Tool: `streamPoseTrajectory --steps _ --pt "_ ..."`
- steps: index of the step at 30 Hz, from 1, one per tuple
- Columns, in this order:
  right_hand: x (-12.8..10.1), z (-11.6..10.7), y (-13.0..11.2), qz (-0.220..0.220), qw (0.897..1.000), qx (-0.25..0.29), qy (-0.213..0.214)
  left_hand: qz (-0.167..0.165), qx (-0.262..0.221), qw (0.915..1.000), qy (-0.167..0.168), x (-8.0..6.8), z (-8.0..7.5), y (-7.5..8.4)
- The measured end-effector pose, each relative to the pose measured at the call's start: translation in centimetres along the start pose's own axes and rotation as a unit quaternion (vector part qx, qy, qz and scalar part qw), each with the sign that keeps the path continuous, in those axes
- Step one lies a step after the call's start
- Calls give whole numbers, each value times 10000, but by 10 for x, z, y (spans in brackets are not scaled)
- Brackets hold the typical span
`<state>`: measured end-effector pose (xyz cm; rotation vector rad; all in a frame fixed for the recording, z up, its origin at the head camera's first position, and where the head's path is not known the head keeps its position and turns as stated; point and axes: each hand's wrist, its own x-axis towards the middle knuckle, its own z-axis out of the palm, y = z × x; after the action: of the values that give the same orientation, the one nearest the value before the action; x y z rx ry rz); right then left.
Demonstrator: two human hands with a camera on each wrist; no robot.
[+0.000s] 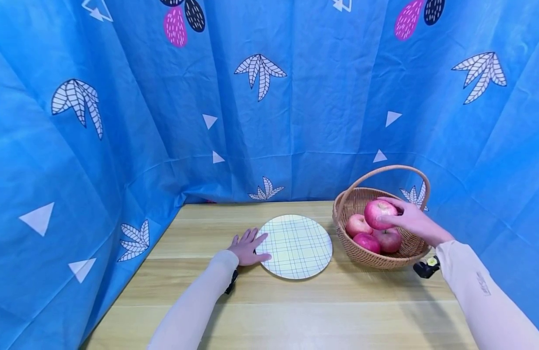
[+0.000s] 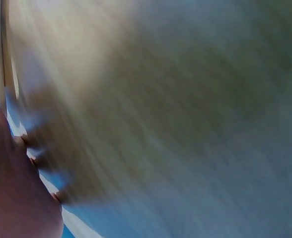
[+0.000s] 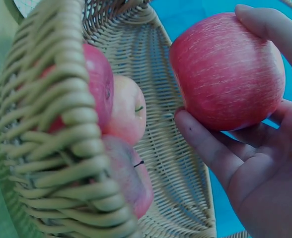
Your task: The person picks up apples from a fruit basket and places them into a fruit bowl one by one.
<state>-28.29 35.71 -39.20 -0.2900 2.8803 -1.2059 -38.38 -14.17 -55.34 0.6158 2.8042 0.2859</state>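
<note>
My right hand [image 1: 409,219] grips a red apple [image 1: 379,214] over the wicker basket [image 1: 361,256]. In the right wrist view the thumb and fingers curl round that apple [image 3: 228,72], above the basket's inside wall. Three more apples sit in the basket: a paler one [image 1: 357,225], a deep red one [image 1: 367,242] and another [image 1: 388,239] beside it. My left hand [image 1: 246,249] lies with fingers spread at the left rim of a round plate [image 1: 295,248] with a grid pattern. The left wrist view shows mostly blurred tabletop, with part of the hand [image 2: 22,193] at its left edge.
The wooden table [image 1: 295,321] reaches back to a blue patterned curtain [image 1: 269,126], which also hangs on both sides. The basket stands at the right with its handle [image 1: 385,168] arched upright. The plate lies flat to the left of it.
</note>
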Motion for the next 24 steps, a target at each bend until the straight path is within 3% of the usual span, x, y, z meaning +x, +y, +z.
streamPoseTrajectory --steps 15,24 --pt "-13 14 -12 -78 9999 84 -32 -6 -61 10000 -22 4 4 -6" --pt "-19 28 -24 -306 9989 333 -151 21 -92 9999 -36 -2 -2 1"
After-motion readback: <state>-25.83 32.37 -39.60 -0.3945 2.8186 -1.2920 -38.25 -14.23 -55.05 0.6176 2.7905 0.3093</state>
